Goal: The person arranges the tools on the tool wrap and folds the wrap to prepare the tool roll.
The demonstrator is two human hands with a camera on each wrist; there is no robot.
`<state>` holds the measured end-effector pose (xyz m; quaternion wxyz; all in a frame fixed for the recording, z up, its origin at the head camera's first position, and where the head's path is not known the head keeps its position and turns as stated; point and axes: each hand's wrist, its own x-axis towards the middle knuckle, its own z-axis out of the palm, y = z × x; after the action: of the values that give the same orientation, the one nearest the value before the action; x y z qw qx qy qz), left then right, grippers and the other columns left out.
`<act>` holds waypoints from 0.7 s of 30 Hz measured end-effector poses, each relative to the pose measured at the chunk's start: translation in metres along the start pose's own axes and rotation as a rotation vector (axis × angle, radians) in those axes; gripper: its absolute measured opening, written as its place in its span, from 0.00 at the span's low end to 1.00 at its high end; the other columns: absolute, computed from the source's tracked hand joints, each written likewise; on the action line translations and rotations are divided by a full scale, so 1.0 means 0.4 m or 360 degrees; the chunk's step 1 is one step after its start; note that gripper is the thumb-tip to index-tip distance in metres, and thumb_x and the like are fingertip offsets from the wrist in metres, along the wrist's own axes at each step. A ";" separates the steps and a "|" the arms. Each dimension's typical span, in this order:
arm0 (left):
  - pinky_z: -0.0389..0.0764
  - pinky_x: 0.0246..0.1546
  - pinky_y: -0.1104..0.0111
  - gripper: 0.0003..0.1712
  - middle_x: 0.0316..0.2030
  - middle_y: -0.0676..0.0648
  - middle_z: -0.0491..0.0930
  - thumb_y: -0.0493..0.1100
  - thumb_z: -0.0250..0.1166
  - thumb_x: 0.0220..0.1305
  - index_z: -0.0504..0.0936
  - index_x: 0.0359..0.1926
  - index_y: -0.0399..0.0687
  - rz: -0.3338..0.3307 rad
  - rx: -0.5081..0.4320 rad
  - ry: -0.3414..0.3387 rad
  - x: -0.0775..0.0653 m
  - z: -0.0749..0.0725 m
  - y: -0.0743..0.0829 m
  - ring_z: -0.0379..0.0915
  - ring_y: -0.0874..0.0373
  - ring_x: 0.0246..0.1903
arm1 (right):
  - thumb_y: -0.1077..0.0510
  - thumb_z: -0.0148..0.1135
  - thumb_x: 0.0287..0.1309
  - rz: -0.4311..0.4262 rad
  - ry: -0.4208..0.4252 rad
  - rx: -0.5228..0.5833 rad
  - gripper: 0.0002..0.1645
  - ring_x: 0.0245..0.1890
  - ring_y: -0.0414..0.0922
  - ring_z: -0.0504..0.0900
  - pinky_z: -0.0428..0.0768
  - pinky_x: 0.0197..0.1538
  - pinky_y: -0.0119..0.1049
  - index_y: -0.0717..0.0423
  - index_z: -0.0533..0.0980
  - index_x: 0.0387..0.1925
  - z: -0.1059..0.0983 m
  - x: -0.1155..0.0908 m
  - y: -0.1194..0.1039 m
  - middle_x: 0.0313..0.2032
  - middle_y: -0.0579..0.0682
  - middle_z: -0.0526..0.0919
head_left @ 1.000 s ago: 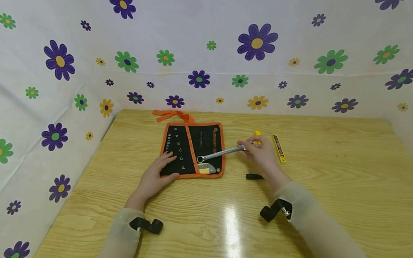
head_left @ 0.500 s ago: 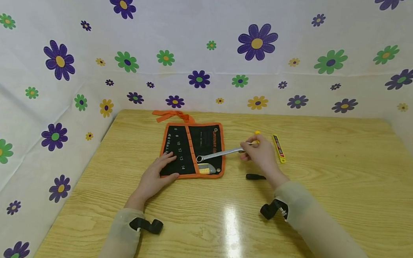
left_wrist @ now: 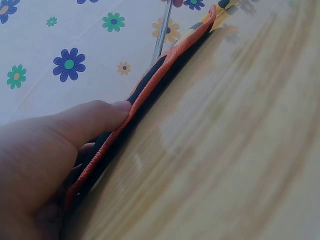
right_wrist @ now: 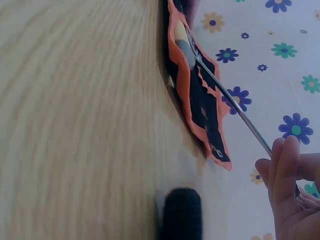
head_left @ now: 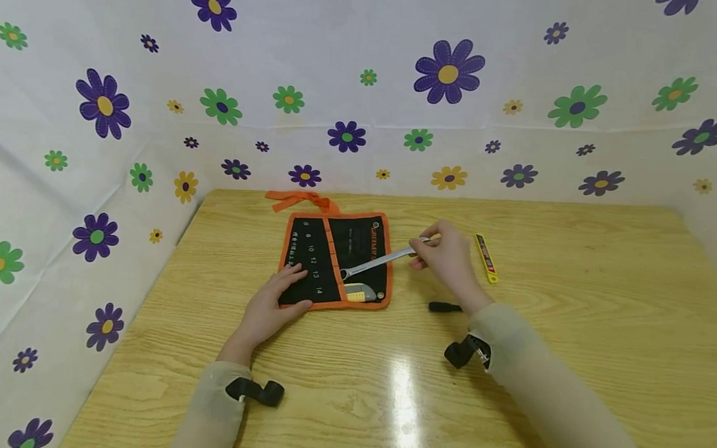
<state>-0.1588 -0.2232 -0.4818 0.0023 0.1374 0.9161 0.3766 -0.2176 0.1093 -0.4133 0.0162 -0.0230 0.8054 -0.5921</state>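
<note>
Wrench pinched between thumb and fingers of the right hand, its ring end angled down and left over a black tool pouch trimmed in orange. The ring end lies close by the orange band that divides the pouch; whether it has entered a pocket cannot be told. At left, the left hand rests on the pouch with fingers and thumb spread, the fingertips on the dark panel printed 6, 8, 10, 12, 13 and 14, the thumb along the near orange edge.

A yellow and gray utility knife sits in the near right part of the pouch, just on the near side of the wrench. An orange strap trails from the pouch's far edge toward the left. Right of the pouch, a black handle lies on the wooden table, its right end hidden by the right wrist. Farther right, just beyond the right hand, is a slim yellow strip with a dark, printed face. Pale sleeves cover both forearms, each bearing a black mount. A white cloth with purple, green and yellow flowers hangs beyond the table.
</note>
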 end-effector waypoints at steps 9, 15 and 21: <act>0.51 0.68 0.49 0.36 0.70 0.49 0.59 0.55 0.67 0.60 0.70 0.67 0.51 0.0003 -0.0011 0.0005 -0.003 -0.002 0.002 0.47 0.50 0.71 | 0.62 0.61 0.62 0.0203 -0.0061 0.0193 0.14 0.20 0.39 0.83 0.84 0.35 0.42 0.67 0.67 0.43 0.021 -0.006 0.022 0.36 0.69 0.83; 0.48 0.69 0.54 0.36 0.70 0.51 0.58 0.55 0.67 0.60 0.69 0.67 0.52 -0.0008 -0.0008 0.0002 -0.003 -0.004 -0.002 0.47 0.52 0.71 | 0.63 0.56 0.66 0.0288 -0.0180 0.0260 0.16 0.25 0.39 0.84 0.83 0.37 0.35 0.70 0.66 0.50 0.028 -0.009 0.044 0.41 0.70 0.81; 0.48 0.69 0.53 0.37 0.70 0.50 0.58 0.56 0.67 0.60 0.68 0.68 0.52 -0.0001 -0.0004 0.0005 -0.001 -0.002 0.000 0.47 0.51 0.71 | 0.68 0.46 0.70 0.0380 -0.0343 0.0305 0.19 0.38 0.48 0.85 0.81 0.44 0.34 0.75 0.63 0.58 0.022 -0.019 0.044 0.46 0.72 0.77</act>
<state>-0.1587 -0.2238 -0.4811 0.0011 0.1366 0.9157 0.3779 -0.2101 0.1066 -0.4325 0.1748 0.0112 0.7359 -0.6540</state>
